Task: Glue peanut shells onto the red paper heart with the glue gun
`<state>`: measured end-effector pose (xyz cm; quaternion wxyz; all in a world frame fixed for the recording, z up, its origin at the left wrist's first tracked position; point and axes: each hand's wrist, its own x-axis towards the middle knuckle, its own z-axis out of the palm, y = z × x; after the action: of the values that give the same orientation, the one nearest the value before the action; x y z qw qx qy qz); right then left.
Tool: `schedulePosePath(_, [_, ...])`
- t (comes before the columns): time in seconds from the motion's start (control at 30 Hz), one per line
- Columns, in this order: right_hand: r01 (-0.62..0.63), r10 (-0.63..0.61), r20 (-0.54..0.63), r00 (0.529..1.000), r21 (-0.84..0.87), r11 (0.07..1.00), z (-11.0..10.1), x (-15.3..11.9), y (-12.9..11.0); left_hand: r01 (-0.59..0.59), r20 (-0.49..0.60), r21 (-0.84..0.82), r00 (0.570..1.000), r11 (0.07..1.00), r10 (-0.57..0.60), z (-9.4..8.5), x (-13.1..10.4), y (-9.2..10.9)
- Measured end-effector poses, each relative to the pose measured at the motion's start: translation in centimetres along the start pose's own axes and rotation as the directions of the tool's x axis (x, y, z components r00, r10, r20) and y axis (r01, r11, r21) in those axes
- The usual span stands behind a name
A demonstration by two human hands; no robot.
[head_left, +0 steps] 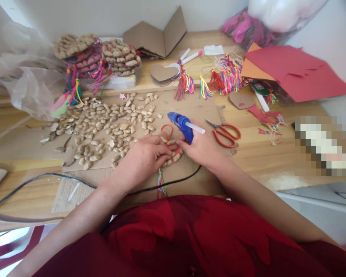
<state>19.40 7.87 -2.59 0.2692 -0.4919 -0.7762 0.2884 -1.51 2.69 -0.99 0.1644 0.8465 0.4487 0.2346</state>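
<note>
A small red heart-shaped piece lies on the cardboard with several peanuts along it. A red cord loop sticks out at its top, and a colourful tassel hangs from its lower tip. My left hand reaches over its left side, fingertips pinched together on a peanut. In my right hand is a blue hot glue gun with a clear glue stick in its back, its nozzle pointing up and left. My right thumb is close to the heart's upper right edge, and the grip is partly hidden.
Loose peanuts cover the cardboard on the left. Orange-handled scissors lie to the right. Behind are peanut-covered pieces, tassels, cardboard hearts and red paper. A black cord crosses in front.
</note>
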Motion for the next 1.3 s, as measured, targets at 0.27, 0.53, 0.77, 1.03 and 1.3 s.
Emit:
schedulePosePath(0.27, [0.004,-0.005,0.011,1.000,0.079,0.997,-0.3,0.0,0.1,0.052,-0.045,0.005,0.998,0.999,-0.051,-0.3,0.1,1.0])
schedulePosePath(0.53, [0.038,-0.043,0.096,0.995,0.045,0.998,-1.4,-0.5,-0.5,0.055,-0.051,0.034,0.997,0.998,-0.053,-0.1,-0.1,0.9])
schedulePosePath(0.77, [0.062,-0.064,0.130,0.990,0.015,0.998,-1.6,-0.4,-0.7,0.056,-0.034,0.059,0.998,0.997,-0.054,-0.2,-0.1,1.0])
schedulePosePath(1.03, [0.049,-0.050,0.142,0.989,0.008,0.999,-1.6,-0.4,-0.9,0.094,-0.021,0.073,0.995,0.993,-0.093,-0.2,0.0,1.3])
schedulePosePath(1.3, [0.036,-0.032,0.139,0.990,-0.027,0.999,-1.5,-0.3,-1.2,0.104,0.012,0.045,0.994,0.994,-0.105,-0.2,0.1,1.1])
